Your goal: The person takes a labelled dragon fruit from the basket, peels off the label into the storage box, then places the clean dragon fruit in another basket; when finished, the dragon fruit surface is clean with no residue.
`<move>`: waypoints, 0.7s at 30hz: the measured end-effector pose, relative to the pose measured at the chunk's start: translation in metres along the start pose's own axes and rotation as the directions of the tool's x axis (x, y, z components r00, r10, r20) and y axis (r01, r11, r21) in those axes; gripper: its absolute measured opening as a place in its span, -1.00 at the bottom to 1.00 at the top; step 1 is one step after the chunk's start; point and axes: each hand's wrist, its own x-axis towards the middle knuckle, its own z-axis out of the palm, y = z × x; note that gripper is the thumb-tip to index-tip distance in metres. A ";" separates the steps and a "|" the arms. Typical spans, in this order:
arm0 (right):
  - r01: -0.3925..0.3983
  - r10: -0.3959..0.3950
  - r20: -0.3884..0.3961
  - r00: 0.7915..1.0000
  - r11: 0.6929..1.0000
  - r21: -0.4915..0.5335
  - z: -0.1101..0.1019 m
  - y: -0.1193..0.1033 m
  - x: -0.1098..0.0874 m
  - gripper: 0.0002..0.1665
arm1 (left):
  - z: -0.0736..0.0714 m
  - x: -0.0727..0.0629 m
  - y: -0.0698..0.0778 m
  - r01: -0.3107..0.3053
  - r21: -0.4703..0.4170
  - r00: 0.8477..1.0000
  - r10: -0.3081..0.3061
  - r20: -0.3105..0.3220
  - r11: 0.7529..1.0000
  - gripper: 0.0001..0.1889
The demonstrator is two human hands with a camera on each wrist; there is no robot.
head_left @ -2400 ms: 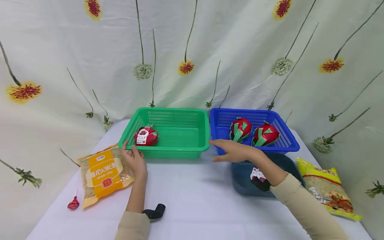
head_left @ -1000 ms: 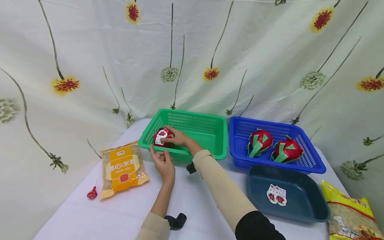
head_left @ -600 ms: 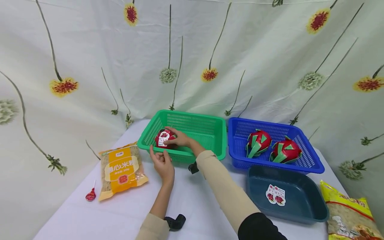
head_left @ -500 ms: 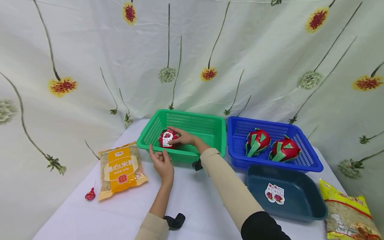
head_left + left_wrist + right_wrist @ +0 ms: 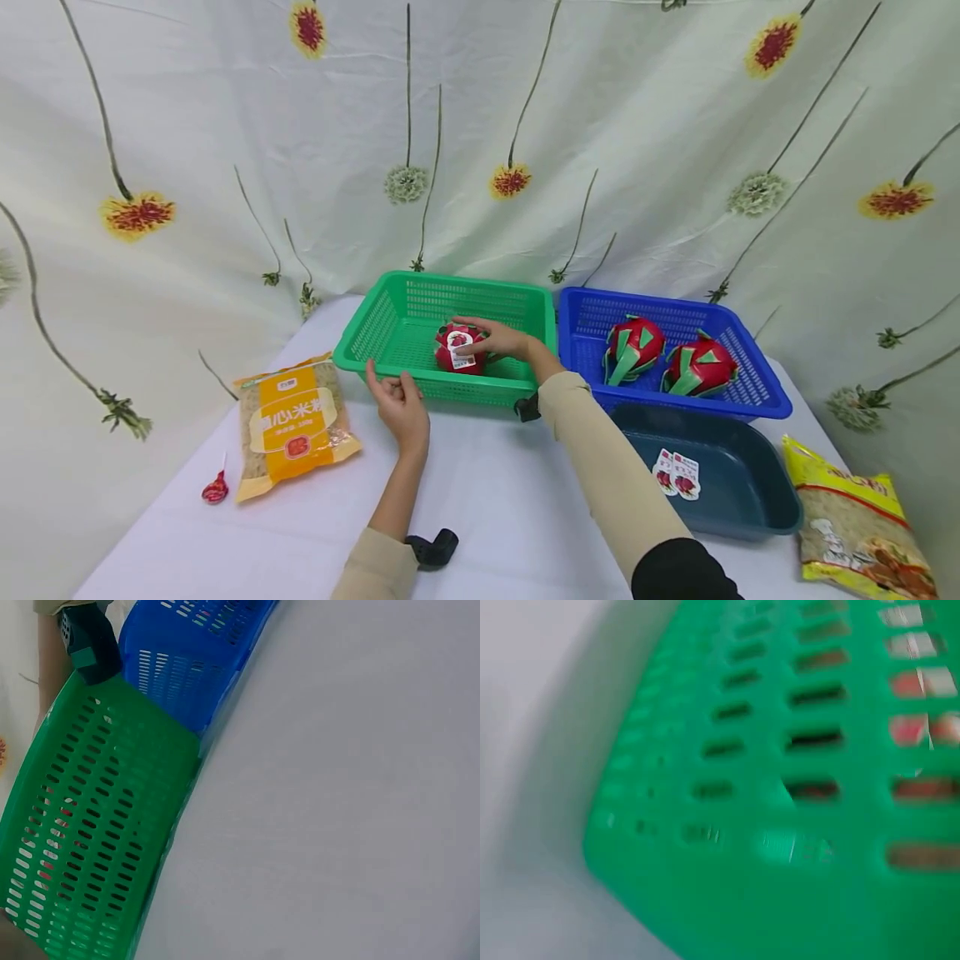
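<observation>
In the head view, a toy dragon fruit (image 5: 459, 348) with a white label lies in the green basket (image 5: 352, 354), near the middle of its front side. My right hand (image 5: 498, 340) grips this fruit from its right side, thumb over the label. My left hand (image 5: 401, 408) rests against the basket's outer front wall, left of centre, with one digit at the rim and the others loosely bent. Through the slots in the wrist views, only bits of red and white show. At the left wrist view's lower corner, a blurred bit of hand (image 5: 16, 941) appears.
A blue basket (image 5: 757, 367) with two dragon fruits (image 5: 701, 367) stands to the right. Before it sits a dark teal tray (image 5: 738, 500) with two labels (image 5: 677, 475). Noodle bags flank the table, one orange (image 5: 296, 425), one yellow (image 5: 858, 525). A lollipop (image 5: 215, 487) lies far left.
My right hand has come from beside the blue basket to the dragon fruit and shifted it rightward from the green basket's left end. The left hand has stayed at the front rim.
</observation>
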 end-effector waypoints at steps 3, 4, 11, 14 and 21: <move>0.033 -0.038 -0.064 0.997 0.997 -0.068 0.009 -0.002 0.000 -0.14 | 0.000 0.000 0.001 0.008 0.000 1.000 -0.008 0.008 1.000 -0.41; 0.039 -0.045 -0.081 0.996 0.996 -0.080 0.012 -0.001 0.001 -0.13 | 0.000 0.000 0.001 0.011 0.000 1.000 -0.011 0.009 1.000 -0.41; 0.059 -0.073 -0.106 0.992 0.989 -0.133 0.011 0.001 0.000 -0.05 | -0.001 0.001 0.000 0.016 0.013 1.000 -0.016 0.006 1.000 -0.41; 0.008 -0.029 -0.129 0.991 0.987 -0.159 0.005 0.001 -0.008 0.00 | 0.000 0.001 -0.001 0.023 0.009 1.000 -0.024 0.017 1.000 -0.41; -0.116 0.068 -0.201 0.977 0.964 -0.238 0.003 0.002 -0.019 0.09 | 0.000 0.003 -0.012 0.021 -0.036 1.000 -0.021 0.011 0.999 -0.40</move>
